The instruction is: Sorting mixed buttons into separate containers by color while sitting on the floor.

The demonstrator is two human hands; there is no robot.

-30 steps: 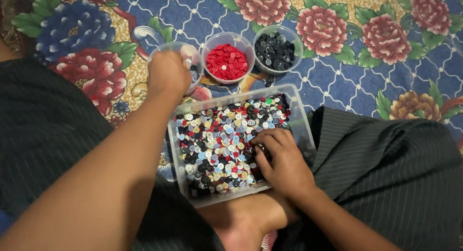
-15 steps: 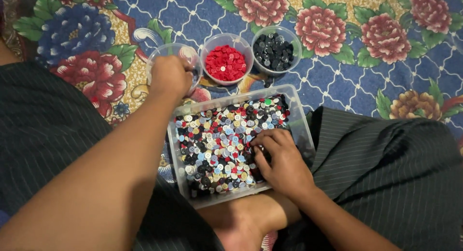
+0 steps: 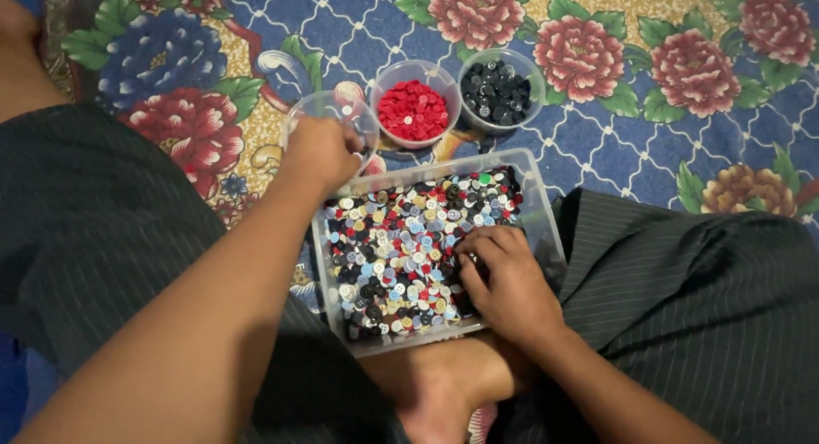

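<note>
A clear plastic tub [image 3: 546, 226] full of mixed buttons [image 3: 401, 248] sits between my legs. My right hand [image 3: 503, 278] rests inside it on the right side, fingers curled down into the buttons. My left hand [image 3: 322, 150] is over a clear small cup [image 3: 333, 111] just beyond the tub's far left corner, fingers bunched together; whether it holds a button is hidden. A cup of red buttons [image 3: 414, 111] and a cup of black buttons [image 3: 499, 92] stand to the right of that cup.
Everything sits on a blue cloth with large red and blue flowers [image 3: 580, 56]. My legs in dark pinstriped fabric [image 3: 708, 307] flank the tub. A bare foot [image 3: 435, 384] lies just in front of the tub.
My left hand has shifted slightly, staying over the clear cup. My right hand stays among the buttons in the tub.
</note>
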